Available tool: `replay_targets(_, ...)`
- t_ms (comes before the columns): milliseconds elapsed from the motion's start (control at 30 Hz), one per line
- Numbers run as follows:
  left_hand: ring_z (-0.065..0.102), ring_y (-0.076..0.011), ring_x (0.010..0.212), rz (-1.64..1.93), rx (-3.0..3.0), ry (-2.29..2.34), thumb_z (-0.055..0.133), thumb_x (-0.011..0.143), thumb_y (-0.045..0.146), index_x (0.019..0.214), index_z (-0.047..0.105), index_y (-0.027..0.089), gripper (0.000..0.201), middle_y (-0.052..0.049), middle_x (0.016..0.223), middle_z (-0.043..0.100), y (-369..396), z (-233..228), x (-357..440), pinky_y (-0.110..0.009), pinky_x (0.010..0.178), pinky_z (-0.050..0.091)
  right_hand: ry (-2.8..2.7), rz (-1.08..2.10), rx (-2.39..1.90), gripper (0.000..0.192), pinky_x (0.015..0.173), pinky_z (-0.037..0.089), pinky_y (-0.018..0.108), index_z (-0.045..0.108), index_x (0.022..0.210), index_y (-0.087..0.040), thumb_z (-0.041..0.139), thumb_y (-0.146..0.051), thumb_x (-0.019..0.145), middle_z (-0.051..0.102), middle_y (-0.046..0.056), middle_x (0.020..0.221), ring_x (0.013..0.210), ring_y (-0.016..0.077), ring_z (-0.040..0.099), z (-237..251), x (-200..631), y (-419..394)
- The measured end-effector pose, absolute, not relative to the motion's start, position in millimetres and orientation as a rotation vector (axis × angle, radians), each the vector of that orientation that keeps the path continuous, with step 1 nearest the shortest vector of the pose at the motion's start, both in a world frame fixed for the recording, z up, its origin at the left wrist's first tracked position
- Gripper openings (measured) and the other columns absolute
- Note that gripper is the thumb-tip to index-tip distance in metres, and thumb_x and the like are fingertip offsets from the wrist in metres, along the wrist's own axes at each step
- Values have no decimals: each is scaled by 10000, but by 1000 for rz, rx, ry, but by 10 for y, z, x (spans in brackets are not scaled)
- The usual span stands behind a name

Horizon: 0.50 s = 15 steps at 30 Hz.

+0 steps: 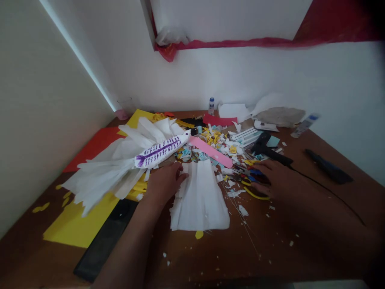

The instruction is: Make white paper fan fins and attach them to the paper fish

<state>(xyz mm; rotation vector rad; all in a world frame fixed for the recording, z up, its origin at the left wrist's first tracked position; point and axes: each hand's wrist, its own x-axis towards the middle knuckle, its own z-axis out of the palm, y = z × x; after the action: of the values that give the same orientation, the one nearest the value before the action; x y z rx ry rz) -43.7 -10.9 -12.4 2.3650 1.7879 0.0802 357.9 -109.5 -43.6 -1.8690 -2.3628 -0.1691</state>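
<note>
A pleated white paper piece (204, 196) lies fanned out on the table, wide end toward me. My left hand (167, 178) rests at its upper left edge, fingers loosely curled, thumb and forefinger apart. To the right, my right hand (272, 178) has its fingers around the handles of yellow and blue scissors (255, 194); their blades point left among the scraps. Beyond my left hand lies a white paper bird (164, 150) with purple markings and fanned, pleated wing and tail. A pink paper strip (212, 151) extends from the bird's head toward the scissors.
Paper scraps (186, 153) cover the middle. A black glue gun (266, 148) and a dark tool (329, 166) lie right. Glue bottles (211, 105) stand at the back and right. Yellow sheets (80, 222), a red sheet (93, 146) and a black strip (106, 241) lie left.
</note>
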Motion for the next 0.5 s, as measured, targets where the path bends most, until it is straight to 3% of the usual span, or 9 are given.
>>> replay_targets(167, 741, -286, 1015, 314, 2240, 2029, 601, 1043, 407, 1153, 731, 285, 209, -61, 1193, 790, -42, 16, -635, -359, 754, 489, -2367, -242, -1889, 416, 924, 597, 538, 713, 1266, -186, 628, -438, 946, 724, 209, 1318, 1170, 425, 697, -483, 3605, -1078)
replay_targets(300, 729, -258, 982, 634, 2186, 2166, 566, 1066, 401, 1205, 711, 274, 238, -63, 1206, 781, -4, 109, -819, -341, 751, 485, -2206, -256, -1843, 331, 968, 582, 584, 686, 1213, -248, 584, -448, 969, 757, 185, 1229, 1126, 436, 707, -471, 3710, -1201)
replay_targets(500, 727, -251, 953, 578, 2134, 2190, 593, 1047, 409, 1154, 726, 298, 204, -34, 1142, 809, 7, 143, -913, -323, 719, 461, -2384, -125, -1558, 358, 930, 615, 526, 697, 1215, -290, 713, -419, 882, 754, 118, 1287, 1100, 374, 752, -396, 3596, -1712)
